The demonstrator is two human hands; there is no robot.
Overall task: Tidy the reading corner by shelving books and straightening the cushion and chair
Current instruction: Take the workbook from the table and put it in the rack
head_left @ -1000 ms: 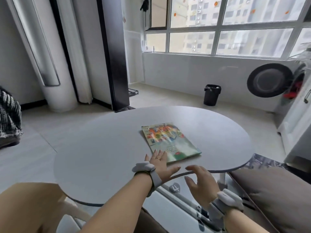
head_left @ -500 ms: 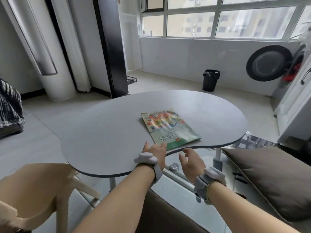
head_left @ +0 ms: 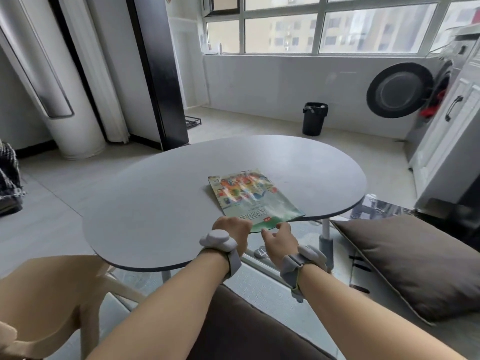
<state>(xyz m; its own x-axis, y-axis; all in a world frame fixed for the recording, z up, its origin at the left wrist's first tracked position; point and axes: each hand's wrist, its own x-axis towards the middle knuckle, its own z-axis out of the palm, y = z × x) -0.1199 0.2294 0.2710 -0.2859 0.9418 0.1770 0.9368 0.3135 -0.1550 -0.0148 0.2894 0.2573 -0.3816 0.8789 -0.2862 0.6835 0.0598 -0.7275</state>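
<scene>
A thin book with a colourful green cover (head_left: 249, 198) lies on the grey kidney-shaped table (head_left: 155, 203), its near edge hanging over the table's front notch. My left hand (head_left: 231, 229) presses bent fingers on the book's near left corner. My right hand (head_left: 279, 237) is at the overhanging edge, index finger on top and thumb just below it. A brown cushion (head_left: 415, 263) lies tilted at the right, beside the table leg. Part of a beige chair (head_left: 52, 294) shows at the lower left, next to the table.
A dark brown seat (head_left: 246, 331) is right below my arms. A black bin (head_left: 314, 118) stands by the window wall. A washing machine with its door (head_left: 400, 89) open and a white cabinet (head_left: 446, 141) line the right side. A checked cloth (head_left: 7, 175) sits far left.
My left hand has dragged the book toward me until its edge overhangs the table. My right hand has risen from below the table to that edge. The view has dipped and pulled back.
</scene>
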